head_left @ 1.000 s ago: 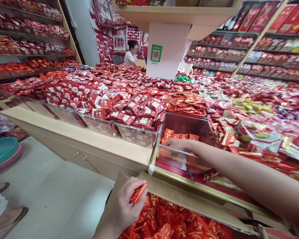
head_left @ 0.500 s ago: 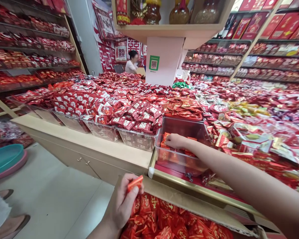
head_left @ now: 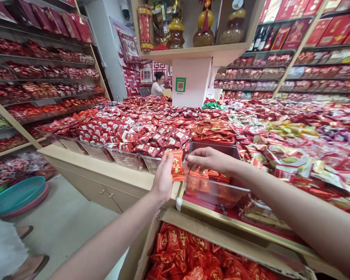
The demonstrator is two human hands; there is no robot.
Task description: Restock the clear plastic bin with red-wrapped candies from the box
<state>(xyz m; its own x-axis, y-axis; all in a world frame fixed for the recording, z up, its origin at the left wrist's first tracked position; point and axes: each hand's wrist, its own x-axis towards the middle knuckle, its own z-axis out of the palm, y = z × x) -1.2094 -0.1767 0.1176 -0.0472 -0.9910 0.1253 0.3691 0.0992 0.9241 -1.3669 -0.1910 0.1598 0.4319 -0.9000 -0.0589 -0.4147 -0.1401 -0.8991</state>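
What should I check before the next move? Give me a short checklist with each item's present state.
1. Red packet held in the left hand: ok, gold lettering shows.
2. Right hand free of packets: cannot tell; its fingers are curled and the palm is hidden.
3. Clear bin has room: ok, the packets visible inside lie below its rim.
4. Bin packets fully in view: not ok, the right hand and forearm cover part of them.
5. Cardboard box open and stocked: ok, loose red packets show inside.
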